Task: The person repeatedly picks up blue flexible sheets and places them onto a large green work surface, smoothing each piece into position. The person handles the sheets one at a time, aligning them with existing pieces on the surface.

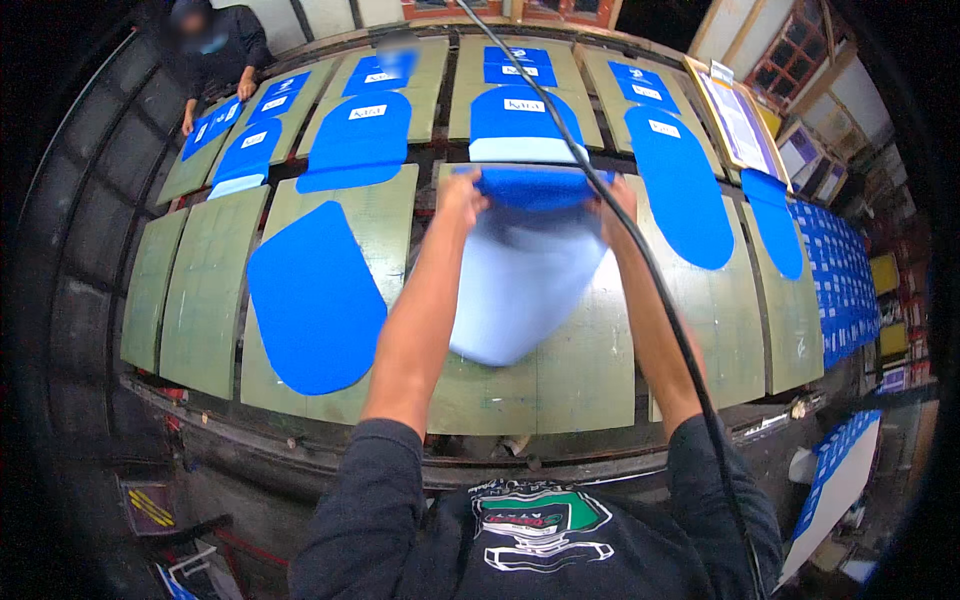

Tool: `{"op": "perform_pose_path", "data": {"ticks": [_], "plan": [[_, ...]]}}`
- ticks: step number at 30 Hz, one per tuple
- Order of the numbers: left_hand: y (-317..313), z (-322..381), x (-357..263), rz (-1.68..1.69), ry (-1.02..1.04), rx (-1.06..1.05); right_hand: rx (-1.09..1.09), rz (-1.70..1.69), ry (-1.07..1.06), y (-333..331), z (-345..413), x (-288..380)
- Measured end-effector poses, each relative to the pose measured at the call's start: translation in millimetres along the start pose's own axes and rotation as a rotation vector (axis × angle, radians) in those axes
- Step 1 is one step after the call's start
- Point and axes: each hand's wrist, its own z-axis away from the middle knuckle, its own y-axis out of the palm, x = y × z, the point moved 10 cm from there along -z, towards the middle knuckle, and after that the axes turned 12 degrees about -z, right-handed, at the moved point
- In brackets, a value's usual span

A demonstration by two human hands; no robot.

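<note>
A blue sheet with a pale underside (525,289) is stretched between my two hands over the middle boards. My left hand (463,199) grips its left corner, and my right hand (616,206) grips the right one; motion blurs both. Part of the right hand is behind a black cable (652,270). Behind the held sheet lies a blue piece with a printed white patch (525,120) and a pale folded edge. A plain blue piece with a rounded end (319,300) rests on the board to the left. To the right lies a long blue piece (682,195).
Greenish flat boards (202,300) stand in two rows with narrow gaps. A wooden-framed screen (739,124) rests at the back right, near a patterned blue sheet (836,277). At the far left, another person (217,52) has both hands at a blue piece (210,131).
</note>
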Motion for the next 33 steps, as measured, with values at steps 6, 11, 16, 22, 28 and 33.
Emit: {"op": "perform_pose_path", "data": {"ticks": [6,11,16,22,28,33], "plan": [[45,68,-127,-0.129,0.548,0.031,0.005,-0.166,-0.275,3,5,109],[12,82,-8,-0.053,0.288,0.022,-0.144,-0.127,-0.132,-42,83,24],[-3,-1,100,-0.115,-0.001,-0.046,-0.287,-0.198,0.191,-82,56,-126],[3,-66,151,-0.186,-0.127,-0.076,-0.37,-0.194,0.308,-93,19,-206],[-20,-84,143,-0.705,0.013,-0.195,-0.341,-0.125,0.381,-93,34,-218],[-28,-89,153,-0.657,-0.031,-0.195,-0.307,-0.078,0.35,-88,28,-213]]}}
